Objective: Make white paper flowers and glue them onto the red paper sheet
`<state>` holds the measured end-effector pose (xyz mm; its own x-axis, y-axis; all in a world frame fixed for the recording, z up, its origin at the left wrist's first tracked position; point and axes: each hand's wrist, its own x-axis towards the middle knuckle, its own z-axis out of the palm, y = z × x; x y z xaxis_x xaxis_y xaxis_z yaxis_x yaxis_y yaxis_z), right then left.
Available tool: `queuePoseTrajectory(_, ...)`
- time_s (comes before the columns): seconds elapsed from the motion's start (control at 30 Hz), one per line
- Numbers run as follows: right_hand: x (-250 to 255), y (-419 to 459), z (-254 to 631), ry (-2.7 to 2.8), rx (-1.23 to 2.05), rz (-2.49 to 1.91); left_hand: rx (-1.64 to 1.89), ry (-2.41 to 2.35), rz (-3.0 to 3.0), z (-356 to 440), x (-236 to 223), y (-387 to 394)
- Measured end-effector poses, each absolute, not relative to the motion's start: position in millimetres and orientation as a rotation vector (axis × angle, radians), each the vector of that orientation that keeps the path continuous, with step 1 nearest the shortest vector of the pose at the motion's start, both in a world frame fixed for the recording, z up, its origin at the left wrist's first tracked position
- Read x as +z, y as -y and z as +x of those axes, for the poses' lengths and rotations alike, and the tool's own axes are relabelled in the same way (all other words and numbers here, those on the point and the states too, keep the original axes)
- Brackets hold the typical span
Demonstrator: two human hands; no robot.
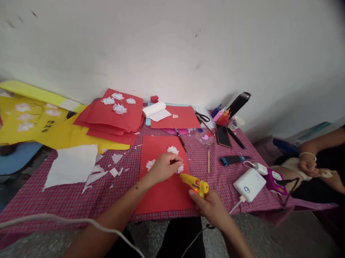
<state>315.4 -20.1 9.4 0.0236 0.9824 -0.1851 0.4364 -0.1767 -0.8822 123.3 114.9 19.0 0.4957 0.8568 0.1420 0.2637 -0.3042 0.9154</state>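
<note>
My right hand (210,208) is wrapped around the handle of a yellow hot glue gun (191,181) with a small red light lit on it. Its nozzle points left, close to my left fingers. Over a red sheet of paper (163,198), my left hand (167,165) has its fingers curled together; whatever they pinch is hidden. White paper flowers lie on the sheet: one at the top (173,149), one to the left (150,164), and one partly covered beside my left fingertips (181,168).
Red sheets with white flowers (123,118) are stacked back left, near torn white paper (72,166). A brush (180,139), wooden stick (208,161), utility knife (231,160), phone (223,135) and power bank (249,184) lie rightward. Another person's hands (309,167) are far right. A cable (69,218) crosses in front.
</note>
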Motion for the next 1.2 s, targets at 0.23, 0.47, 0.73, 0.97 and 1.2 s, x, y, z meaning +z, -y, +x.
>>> queuePoseTrajectory(0.23,4,18,311,1.527,1.069,-1.735,0.840,-0.927,1.833,113,17,-107)
queuePoseTrajectory(0.47,6,14,304,1.550,1.052,-1.756,0.839,-0.949,1.848,109,19,-109)
queuePoseTrajectory(0.73,15,22,309,1.550,0.996,-1.774,0.839,-0.963,1.859,110,15,-108)
queuePoseTrajectory(0.97,11,18,309,1.491,1.008,-1.805,0.815,-0.972,1.847,110,12,-109)
queuePoseTrajectory(1.2,6,23,315,1.410,1.080,-1.788,0.818,-0.960,1.869,109,15,-109)
